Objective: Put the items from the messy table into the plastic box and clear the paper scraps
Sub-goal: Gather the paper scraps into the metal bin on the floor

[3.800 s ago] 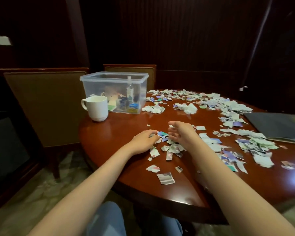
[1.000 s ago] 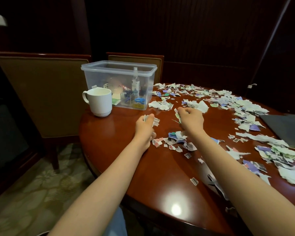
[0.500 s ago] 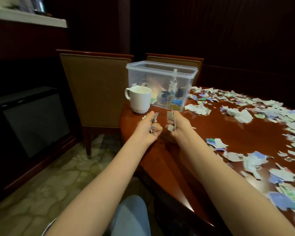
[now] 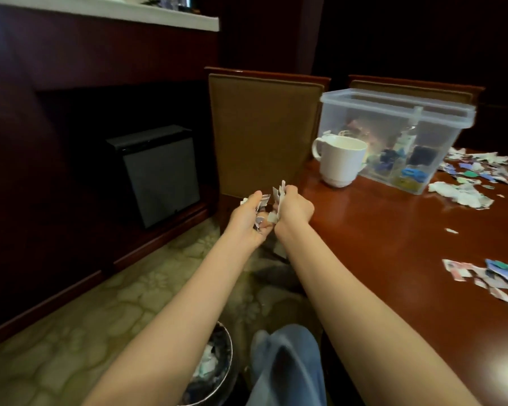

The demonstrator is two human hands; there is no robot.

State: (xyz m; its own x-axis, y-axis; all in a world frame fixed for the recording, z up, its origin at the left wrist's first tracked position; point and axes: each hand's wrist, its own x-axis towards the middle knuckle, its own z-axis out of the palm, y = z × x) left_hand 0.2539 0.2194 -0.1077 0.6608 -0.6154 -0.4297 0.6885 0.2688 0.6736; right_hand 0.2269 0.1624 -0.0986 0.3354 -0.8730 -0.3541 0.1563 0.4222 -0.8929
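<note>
- Both hands were out past the left edge of the bench [image 4: 379, 244], over the floor, side by side and almost touching.
- The left hand [image 4: 247, 215] had its fingers [image 4: 260, 231] curled round a clutch of paper scraps [image 4: 263, 200].
- The right hand [image 4: 295, 209] gripped another bunch, with bits poking out above the fist.
- A round bin [image 4: 230, 356] with torn paper in it stood on the floor below the left forearm.
- The plastic box [image 4: 349, 118] sat near the bench's far-left edge with small items inside, and a white mug [image 4: 342, 159] stood just beside it.
- Loose scraps [image 4: 464, 194] lay strewn along the bench's far and right sides.
</note>
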